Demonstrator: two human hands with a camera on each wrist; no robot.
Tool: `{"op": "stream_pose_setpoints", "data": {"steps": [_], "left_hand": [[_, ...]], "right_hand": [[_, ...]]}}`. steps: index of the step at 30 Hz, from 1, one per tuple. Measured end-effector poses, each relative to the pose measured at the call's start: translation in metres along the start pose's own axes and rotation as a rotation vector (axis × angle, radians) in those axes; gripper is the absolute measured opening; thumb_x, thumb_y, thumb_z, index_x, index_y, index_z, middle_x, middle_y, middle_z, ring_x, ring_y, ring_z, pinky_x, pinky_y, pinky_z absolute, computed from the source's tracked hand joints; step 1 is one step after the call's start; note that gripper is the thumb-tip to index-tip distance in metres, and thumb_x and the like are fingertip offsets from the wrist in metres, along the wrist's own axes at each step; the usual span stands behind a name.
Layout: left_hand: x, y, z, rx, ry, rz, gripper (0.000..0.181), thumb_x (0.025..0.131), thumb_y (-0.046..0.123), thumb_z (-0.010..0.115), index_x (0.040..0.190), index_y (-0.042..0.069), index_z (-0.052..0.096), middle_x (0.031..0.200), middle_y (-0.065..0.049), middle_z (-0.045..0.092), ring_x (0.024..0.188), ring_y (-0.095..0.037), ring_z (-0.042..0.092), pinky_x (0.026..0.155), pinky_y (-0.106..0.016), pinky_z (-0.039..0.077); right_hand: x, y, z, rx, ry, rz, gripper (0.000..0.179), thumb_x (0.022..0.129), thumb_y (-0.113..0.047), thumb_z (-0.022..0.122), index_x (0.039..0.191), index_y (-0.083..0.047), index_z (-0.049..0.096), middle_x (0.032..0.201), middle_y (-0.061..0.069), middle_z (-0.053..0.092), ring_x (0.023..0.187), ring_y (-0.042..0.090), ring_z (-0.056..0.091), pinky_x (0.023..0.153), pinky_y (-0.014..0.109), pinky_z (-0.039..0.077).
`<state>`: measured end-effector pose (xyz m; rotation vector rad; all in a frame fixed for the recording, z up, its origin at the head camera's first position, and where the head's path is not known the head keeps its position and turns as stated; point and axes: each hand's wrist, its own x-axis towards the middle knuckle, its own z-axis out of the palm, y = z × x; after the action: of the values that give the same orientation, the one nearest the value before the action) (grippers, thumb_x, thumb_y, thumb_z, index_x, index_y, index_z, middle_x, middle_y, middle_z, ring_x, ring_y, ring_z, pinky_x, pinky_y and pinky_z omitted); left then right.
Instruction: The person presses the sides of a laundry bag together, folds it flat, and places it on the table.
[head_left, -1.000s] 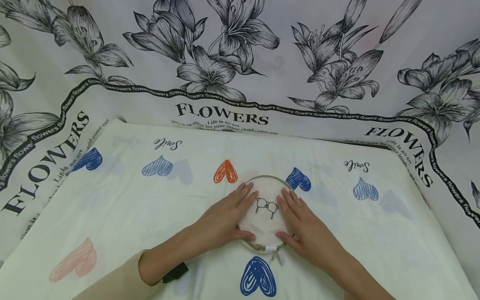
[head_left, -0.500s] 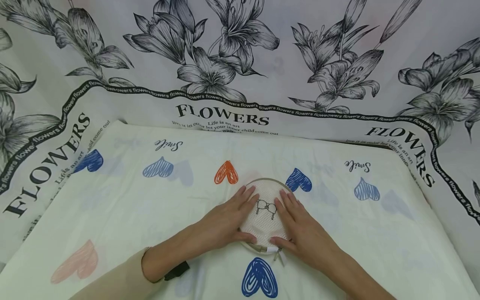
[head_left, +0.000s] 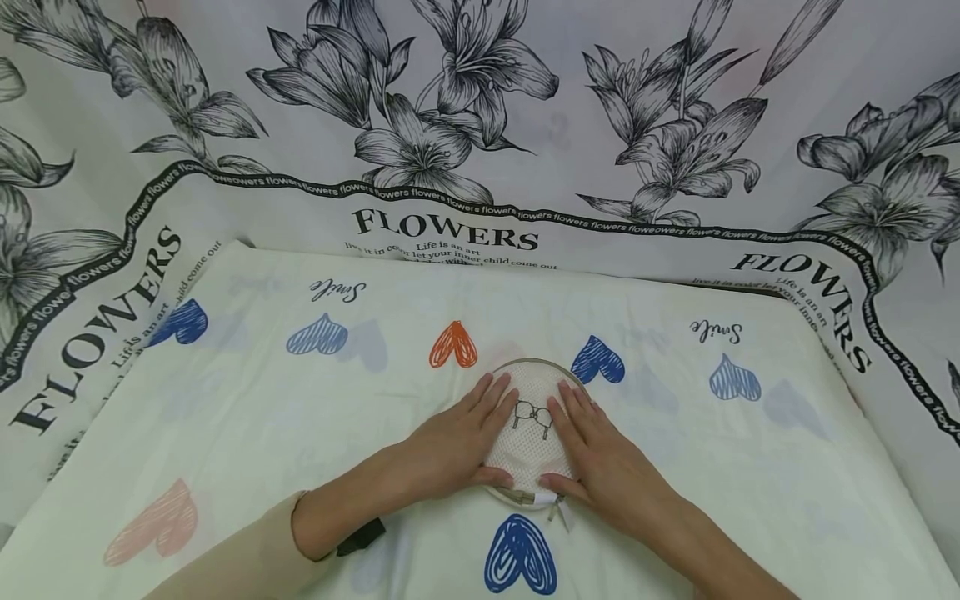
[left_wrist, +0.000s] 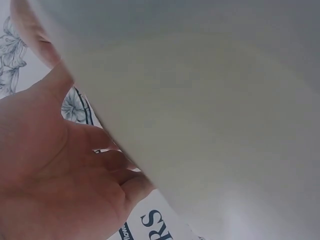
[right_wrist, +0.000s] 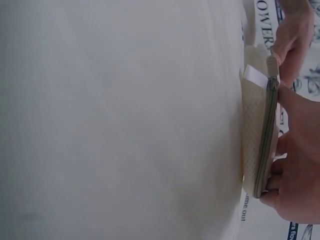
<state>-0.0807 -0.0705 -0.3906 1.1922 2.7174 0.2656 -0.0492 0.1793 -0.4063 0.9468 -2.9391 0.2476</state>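
A round, cream mesh zip pouch (head_left: 531, 454) with a small black line drawing on top lies on the bed-like covered surface in the head view. My left hand (head_left: 459, 440) rests on its left side, fingers extended, thumb along the near edge. On the other side my right hand (head_left: 618, 467) lies over the pouch, fingertips beside the drawing and thumb near the zip pull (head_left: 558, 510). The right wrist view shows the pouch (right_wrist: 254, 115) edge-on, its zip (right_wrist: 265, 140) running round the side. In the left wrist view my left hand (left_wrist: 70, 165) is partly hidden by the surface.
A white cloth (head_left: 300, 442) printed with hearts and "Smile" covers the surface. Behind it hangs a white curtain (head_left: 555, 167) with black flowers and a dark lettered band. A dark object (head_left: 360, 537) shows beneath the left forearm.
My right hand has slid slightly left over the pouch, its thumb moving inward along the near edge. The left hand stays nearly in place, and the pouch sits marginally lower in view.
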Motion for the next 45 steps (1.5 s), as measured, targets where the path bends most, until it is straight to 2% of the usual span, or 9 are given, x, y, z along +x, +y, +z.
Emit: {"op": "stream_pose_setpoints", "data": {"steps": [8, 19, 25, 31, 40, 45], "left_hand": [[0.001, 0.002, -0.003, 0.065, -0.006, 0.015, 0.097, 0.09, 0.061, 0.06, 0.154, -0.005, 0.026, 0.161, -0.026, 0.018, 0.149, -0.041, 0.016, 0.119, -0.043, 0.024], [0.005, 0.004, -0.002, 0.148, -0.051, -0.003, 0.096, 0.091, 0.063, 0.056, 0.154, -0.003, 0.026, 0.161, -0.023, 0.019, 0.149, -0.039, 0.016, 0.119, -0.04, 0.023], [0.004, 0.004, -0.001, 0.175, -0.042, 0.009, 0.096, 0.092, 0.064, 0.054, 0.154, -0.003, 0.027, 0.161, -0.023, 0.019, 0.149, -0.039, 0.017, 0.12, -0.04, 0.022], [0.002, 0.003, -0.002, 0.166, -0.015, 0.017, 0.095, 0.093, 0.065, 0.052, 0.155, -0.002, 0.026, 0.162, -0.023, 0.018, 0.149, -0.038, 0.017, 0.119, -0.04, 0.023], [0.003, 0.002, -0.004, 0.086, 0.024, 0.009, 0.094, 0.091, 0.063, 0.057, 0.155, 0.001, 0.028, 0.162, -0.02, 0.019, 0.149, -0.038, 0.018, 0.118, -0.041, 0.025], [0.002, 0.001, -0.009, 0.051, 0.035, -0.02, 0.089, 0.091, 0.06, 0.06, 0.156, 0.006, 0.031, 0.163, -0.018, 0.019, 0.149, -0.038, 0.018, 0.119, -0.044, 0.024]], "right_hand": [[0.001, 0.001, 0.001, -0.005, -0.01, 0.001, 0.092, 0.092, -0.058, 0.061, 0.154, 0.002, 0.029, 0.161, 0.023, 0.02, 0.149, 0.038, 0.018, 0.116, 0.049, 0.028], [0.003, 0.002, 0.003, 0.018, -0.051, 0.017, 0.092, 0.091, -0.056, 0.063, 0.154, 0.001, 0.029, 0.161, 0.023, 0.019, 0.149, 0.039, 0.017, 0.116, 0.05, 0.027], [0.003, 0.002, 0.002, 0.008, -0.054, 0.019, 0.092, 0.091, -0.058, 0.061, 0.154, 0.001, 0.029, 0.161, 0.022, 0.02, 0.149, 0.038, 0.018, 0.116, 0.049, 0.027], [0.002, 0.001, 0.0, -0.008, -0.056, 0.028, 0.092, 0.092, -0.061, 0.058, 0.155, -0.001, 0.028, 0.162, 0.02, 0.019, 0.149, 0.036, 0.017, 0.117, 0.048, 0.025], [0.0, 0.003, -0.005, 0.0, -0.055, 0.04, 0.091, 0.092, -0.063, 0.056, 0.156, -0.003, 0.029, 0.163, 0.017, 0.018, 0.15, 0.034, 0.016, 0.117, 0.048, 0.027], [-0.002, 0.006, -0.009, 0.015, -0.032, 0.032, 0.089, 0.094, -0.062, 0.054, 0.157, -0.006, 0.027, 0.164, 0.015, 0.016, 0.15, 0.035, 0.016, 0.117, 0.049, 0.026]]}}
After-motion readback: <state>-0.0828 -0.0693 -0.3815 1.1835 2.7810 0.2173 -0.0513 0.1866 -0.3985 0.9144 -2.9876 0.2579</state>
